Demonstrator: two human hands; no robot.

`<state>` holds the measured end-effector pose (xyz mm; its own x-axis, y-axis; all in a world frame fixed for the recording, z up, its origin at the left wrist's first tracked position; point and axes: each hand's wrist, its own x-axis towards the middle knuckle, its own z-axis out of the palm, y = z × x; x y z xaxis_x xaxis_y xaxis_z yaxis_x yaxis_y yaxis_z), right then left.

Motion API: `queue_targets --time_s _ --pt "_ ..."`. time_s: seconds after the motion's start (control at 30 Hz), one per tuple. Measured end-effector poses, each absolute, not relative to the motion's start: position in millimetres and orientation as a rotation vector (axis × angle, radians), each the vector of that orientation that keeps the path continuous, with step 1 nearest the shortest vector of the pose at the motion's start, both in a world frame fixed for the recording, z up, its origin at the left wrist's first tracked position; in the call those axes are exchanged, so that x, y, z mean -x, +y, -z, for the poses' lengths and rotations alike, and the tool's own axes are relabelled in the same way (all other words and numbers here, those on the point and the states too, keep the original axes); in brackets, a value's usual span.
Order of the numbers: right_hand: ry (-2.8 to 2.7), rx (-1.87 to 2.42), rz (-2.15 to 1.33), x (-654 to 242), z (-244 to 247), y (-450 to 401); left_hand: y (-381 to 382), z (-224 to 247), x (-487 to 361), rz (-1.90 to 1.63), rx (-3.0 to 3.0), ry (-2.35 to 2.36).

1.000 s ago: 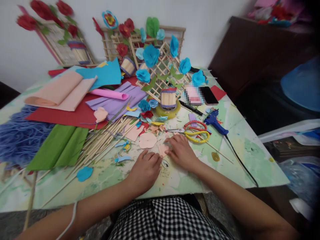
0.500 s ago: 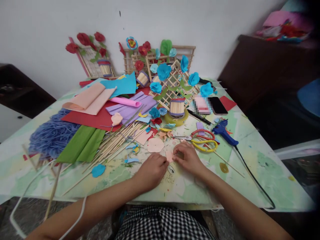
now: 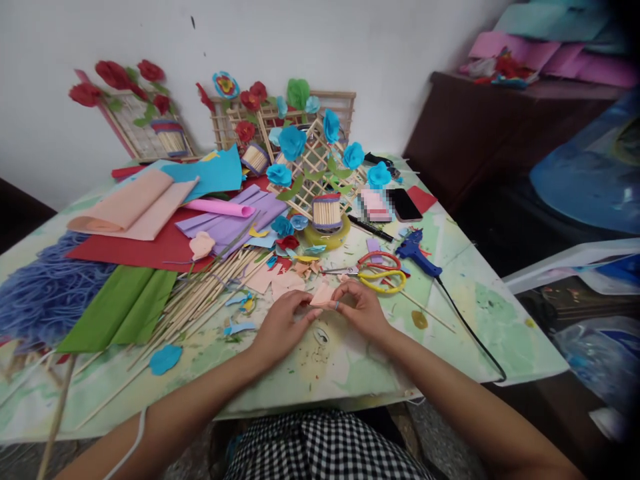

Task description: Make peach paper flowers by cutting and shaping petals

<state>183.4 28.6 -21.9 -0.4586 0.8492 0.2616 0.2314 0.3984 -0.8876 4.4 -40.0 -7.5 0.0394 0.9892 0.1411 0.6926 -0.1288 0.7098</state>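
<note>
A small piece of pale pink paper [image 3: 322,294] is held up between both hands over the table's near middle. My left hand [image 3: 284,327] pinches its left side, thumb below and fingers behind. At its right edge, my right hand [image 3: 366,311] grips the paper with thumb and fingertips closed. Just behind the hands lie flat pink paper cutouts [image 3: 287,285] and peach scraps. Red-and-yellow-handled scissors [image 3: 383,273] rest beyond my right hand. Left of my left hand are blue paper scraps [image 3: 240,327] and a bundle of thin wooden sticks [image 3: 205,290].
A blue glue gun [image 3: 419,253] with a black cord lies at right, near a phone [image 3: 405,205]. Behind stands a stick lattice [image 3: 314,160] with blue paper flowers. Coloured paper sheets [image 3: 135,200], a green sheet [image 3: 120,307] and blue yarn [image 3: 50,287] cover the left side.
My view has turned to the right, so the table's things sit further left. My left hand's fist has loosened into a pinch on the pink paper, which is now lifted and tilted.
</note>
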Motion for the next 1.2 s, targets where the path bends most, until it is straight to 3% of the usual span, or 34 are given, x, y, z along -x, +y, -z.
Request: queue_targets --time_s 0.17,0.37,0.63,1.2 --pt "-1.986 0.931 -0.947 -184 17 27 -39 3 -2 -0.906 -1.86 1.657" --pt "-2.159 0.888 -0.542 -197 12 23 -42 9 -3 -0.837 -2.441 1.633" --pt "-2.62 0.594 -0.353 -192 25 21 -53 21 -6 -0.382 -2.92 1.56" --pt "-2.605 0.987 -0.521 -175 16 24 -77 21 -6 -0.305 -2.757 1.667"
